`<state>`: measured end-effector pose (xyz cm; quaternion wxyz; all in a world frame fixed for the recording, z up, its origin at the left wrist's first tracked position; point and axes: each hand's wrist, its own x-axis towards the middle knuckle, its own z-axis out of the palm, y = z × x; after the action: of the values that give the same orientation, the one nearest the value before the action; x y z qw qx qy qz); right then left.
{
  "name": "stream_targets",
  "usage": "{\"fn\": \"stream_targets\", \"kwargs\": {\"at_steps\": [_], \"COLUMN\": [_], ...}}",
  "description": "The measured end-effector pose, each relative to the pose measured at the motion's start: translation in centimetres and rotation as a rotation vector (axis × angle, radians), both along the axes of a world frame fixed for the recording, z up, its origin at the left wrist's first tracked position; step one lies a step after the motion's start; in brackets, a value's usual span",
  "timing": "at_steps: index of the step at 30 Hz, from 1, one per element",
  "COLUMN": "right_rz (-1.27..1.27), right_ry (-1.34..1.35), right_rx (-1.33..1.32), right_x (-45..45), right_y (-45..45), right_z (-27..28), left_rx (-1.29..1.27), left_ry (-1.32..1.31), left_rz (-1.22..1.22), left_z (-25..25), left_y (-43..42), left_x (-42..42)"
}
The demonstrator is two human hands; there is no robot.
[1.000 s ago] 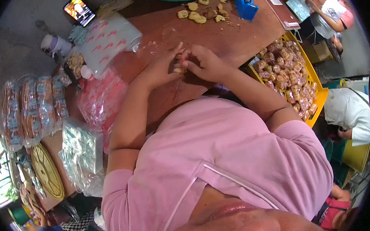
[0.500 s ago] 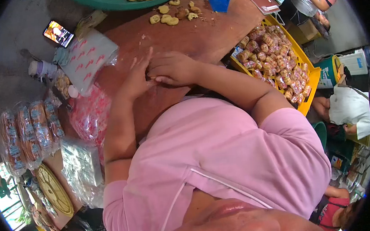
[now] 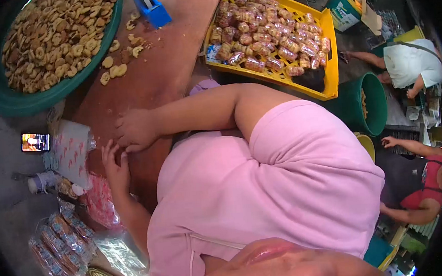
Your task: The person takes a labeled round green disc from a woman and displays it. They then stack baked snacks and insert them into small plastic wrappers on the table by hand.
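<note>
My left hand (image 3: 115, 163) is at the left edge of the brown tabletop (image 3: 174, 54), its fingers apart and pointing away from me. My right hand (image 3: 137, 129) rests palm down against it, fingers loosely stretched over the left thumb area. Nothing shows in either hand, though the palms are hidden. Just beyond the fingers lies a stack of clear plastic bags with red print (image 3: 73, 151). A red-and-white plastic bag (image 3: 101, 200) is beside my left wrist. Farther up the table are several loose ring-shaped cookies (image 3: 119, 70) and crumbs.
A green basin (image 3: 57, 103) heaped with cookies stands at the upper left, near a blue tape dispenser (image 3: 153, 12). At my right is a yellow crate (image 3: 330, 53) of wrapped packs. A lit phone (image 3: 35, 142) and bagged bread (image 3: 59, 246) are left. Co-workers (image 3: 410, 65) are at right.
The view has swung round, bringing more of the basin and crate into sight. My hands, still together, have shifted left toward the printed bags, and the left fingers are less upright.
</note>
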<state>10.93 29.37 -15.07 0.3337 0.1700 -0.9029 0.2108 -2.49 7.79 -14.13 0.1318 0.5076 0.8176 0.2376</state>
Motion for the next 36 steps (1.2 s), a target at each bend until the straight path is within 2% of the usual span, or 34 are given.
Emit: {"fn": "stream_targets", "kwargs": {"at_steps": [1,4,7,10,11,13,15,17,20,23,27,32,36], "right_rz": [-0.012,-0.032,-0.066,-0.089,-0.117,-0.112,0.013,-0.049,0.014,0.046,0.060,0.074,0.023], "right_ry": [-0.006,-0.064,-0.135,-0.079,-0.055,-0.269,-0.235,-0.124,-0.167,-0.107,-0.074,-0.139,-0.157], "right_rx": [0.017,0.065,0.079,0.009,-0.017,0.014,0.074,0.137,0.062,0.066,0.002,0.107,0.169], "right_x": [-0.3,-0.9,-0.3,-0.7,-1.1,0.4,0.1,-0.9,0.5,0.3,0.4,0.6,0.4], "right_y": [-0.1,-0.3,-0.7,-0.6,-0.9,-0.6,0.4,0.2,0.3,0.4,-0.1,-0.1,-0.5], "right_z": [-0.4,-1.1,0.0,-1.0,-2.1,0.7,0.4,-1.3,2.1,1.9,2.4,3.7,3.7], "left_rx": [0.021,-0.004,0.009,0.240,0.216,0.193,0.189,0.236,0.336,0.225,0.163,-0.044,0.089], "left_ry": [-0.078,-0.019,0.120,0.142,0.168,0.215,0.191,0.139,0.223,0.203,0.172,0.172,0.154], "left_rz": [0.055,0.176,0.155,0.248,0.207,0.159,0.186,0.249,0.285,0.293,0.289,0.285,0.385], "left_z": [-0.8,2.2,1.6,0.3,0.6,1.7,2.3,2.3,2.5,3.2,-1.3,-0.4,-2.8], "left_y": [-0.9,-1.0,-1.3,-0.6,-0.4,-0.3,-0.4,-0.5,-0.3,1.2,3.9,5.2,4.1], "left_x": [-0.2,6.2,7.5,7.8,8.0,8.7,9.4,9.0,8.3,5.8,1.9,1.6,0.5]}}
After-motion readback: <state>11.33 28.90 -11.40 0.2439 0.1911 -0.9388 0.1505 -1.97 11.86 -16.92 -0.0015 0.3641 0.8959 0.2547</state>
